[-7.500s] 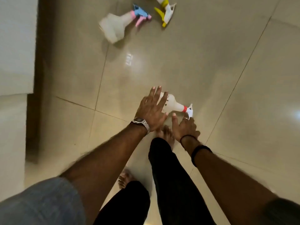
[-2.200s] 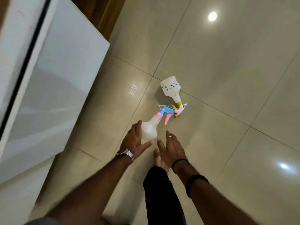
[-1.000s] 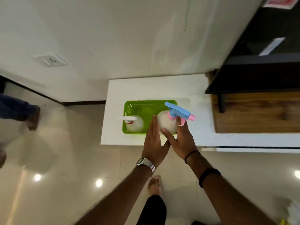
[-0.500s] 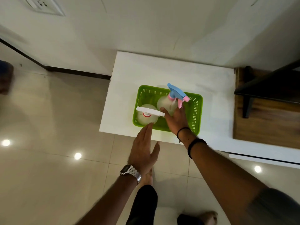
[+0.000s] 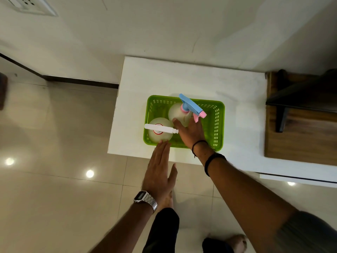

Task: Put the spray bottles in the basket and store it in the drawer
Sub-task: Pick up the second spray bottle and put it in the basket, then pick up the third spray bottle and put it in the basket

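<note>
A green perforated basket [image 5: 218, 123] sits on a white cabinet top [image 5: 182, 81]. Two spray bottles stand upright inside it. The one with a white and red trigger [image 5: 160, 129] is at the front left. The one with a blue and pink trigger [image 5: 189, 108] is in the middle. My right hand [image 5: 191, 132] reaches into the basket and is wrapped around the blue-triggered bottle's body. My left hand [image 5: 160, 168] is flat and open, its fingertips touching the basket's front rim.
A wooden unit [image 5: 299, 128] with a dark bracket stands to the right on the cabinet. A white wall with a socket plate [image 5: 29, 4] rises behind. Glossy tiled floor [image 5: 54, 198] lies below, and my feet and dark trouser legs show at the bottom.
My right hand has stayed on the blue-triggered bottle, now standing in the basket. My left hand has moved forward from below the cabinet edge to the basket's front rim.
</note>
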### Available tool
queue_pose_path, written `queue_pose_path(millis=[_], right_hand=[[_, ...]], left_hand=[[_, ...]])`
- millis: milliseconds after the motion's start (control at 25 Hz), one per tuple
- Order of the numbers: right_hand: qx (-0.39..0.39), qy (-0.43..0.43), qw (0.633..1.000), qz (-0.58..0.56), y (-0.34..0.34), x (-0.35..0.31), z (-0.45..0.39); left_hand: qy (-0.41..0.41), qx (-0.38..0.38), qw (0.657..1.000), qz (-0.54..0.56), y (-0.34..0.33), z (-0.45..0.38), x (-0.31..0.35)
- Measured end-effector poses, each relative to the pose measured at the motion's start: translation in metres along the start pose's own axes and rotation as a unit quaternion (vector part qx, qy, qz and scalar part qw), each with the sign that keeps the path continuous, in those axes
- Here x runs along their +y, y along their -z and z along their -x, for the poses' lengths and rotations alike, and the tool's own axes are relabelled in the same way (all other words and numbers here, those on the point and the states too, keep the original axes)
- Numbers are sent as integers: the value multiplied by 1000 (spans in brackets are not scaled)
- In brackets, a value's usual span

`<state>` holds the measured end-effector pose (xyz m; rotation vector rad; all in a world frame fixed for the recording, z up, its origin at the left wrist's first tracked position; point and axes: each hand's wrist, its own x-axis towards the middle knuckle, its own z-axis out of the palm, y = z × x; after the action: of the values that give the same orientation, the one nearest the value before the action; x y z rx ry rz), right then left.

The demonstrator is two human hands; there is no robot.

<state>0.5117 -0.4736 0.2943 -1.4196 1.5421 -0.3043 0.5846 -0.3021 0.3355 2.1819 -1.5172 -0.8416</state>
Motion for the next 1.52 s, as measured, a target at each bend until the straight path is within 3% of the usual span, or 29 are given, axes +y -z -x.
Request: queue_pose_path(millis=[320,480,560,640,760,880,1000,1200,1400,1520], right_hand=[[-10,35,999,23,30,3,19],[-12,56,998,42,78,28,58],[-20,117,991,70,81,26,78],[3,191,973,126,116,51,111],[-15,278,925,258,162,111,147],[-30,209,911,355,214,196,180],[-25,76,933,351,277,296,222],[50,-121,961,245,377,468,298],[112,-286,939,158,427,641,365],[133,-337,925,114,426,724,381]], left_hand=[[-23,-8,999,-49,3,3,6],[-86,-11,993,-78,-4,13,31],[-89,-13,991,-95,-8,18,21],[-145,-37,981,-125,-24,29,44],[-196,-67,962,-180,-61,35,83],[-231,-106,943,-213,-117,43,136],[-256,-155,920,-255,-188,57,197],[-315,-216,870,-312,-329,81,286],[-356,-287,820,-343,-516,116,376],[-443,-313,759,-362,-628,136,412]])
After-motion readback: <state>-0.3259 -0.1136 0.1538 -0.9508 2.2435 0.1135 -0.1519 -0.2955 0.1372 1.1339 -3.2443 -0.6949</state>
